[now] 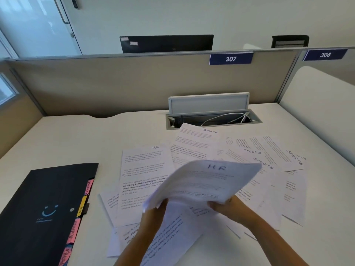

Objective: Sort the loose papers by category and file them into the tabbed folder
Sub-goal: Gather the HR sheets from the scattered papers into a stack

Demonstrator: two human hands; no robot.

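Note:
Both hands hold a thin stack of white papers marked "HR" above the desk; my left hand grips its near left corner and my right hand its near right edge. Beneath it, loose printed sheets lie spread over the desk: one headed "HR" to the left, several headed "SPORTS" at the right and back. The black tabbed folder lies shut at the left, with pink and yellow tabs sticking out along its right edge.
An open cable tray with white cords sits in the desk behind the papers. A beige partition with the signs 307 and 306 walls off the back. A white side panel stands at the right.

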